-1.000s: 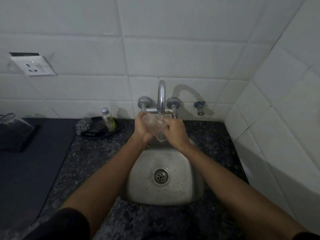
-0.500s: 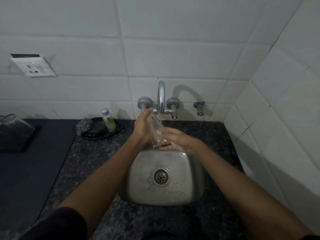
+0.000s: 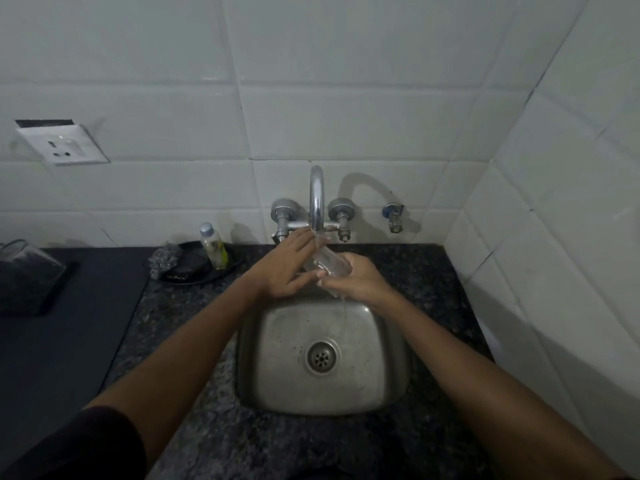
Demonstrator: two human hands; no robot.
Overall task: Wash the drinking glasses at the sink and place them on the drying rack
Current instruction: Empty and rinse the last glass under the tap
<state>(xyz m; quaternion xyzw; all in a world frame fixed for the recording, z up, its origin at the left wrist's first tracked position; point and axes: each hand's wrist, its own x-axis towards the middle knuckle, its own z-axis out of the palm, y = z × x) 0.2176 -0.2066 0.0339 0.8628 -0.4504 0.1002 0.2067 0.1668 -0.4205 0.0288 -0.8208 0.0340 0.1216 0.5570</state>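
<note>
Item: clear cylindrical drinking glass [image 3: 327,263], under running chrome tap [image 3: 317,199]; my right hand [image 3: 353,280] fingers curl round it, left hand [image 3: 285,268] fingers straight, rubbing. I judge rinsing underway; racking remains, no rack visible

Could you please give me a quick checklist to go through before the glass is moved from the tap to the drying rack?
1. Right hand grips the glass: ok.
2. Left hand lies flat against the glass with straight fingers: ok.
3. Glass is under the tap, water running: ok.
4. Glass is over the sink: ok.
5. Soap rinsed off: cannot tell.
6. Drying rack in view: not ok.
</note>
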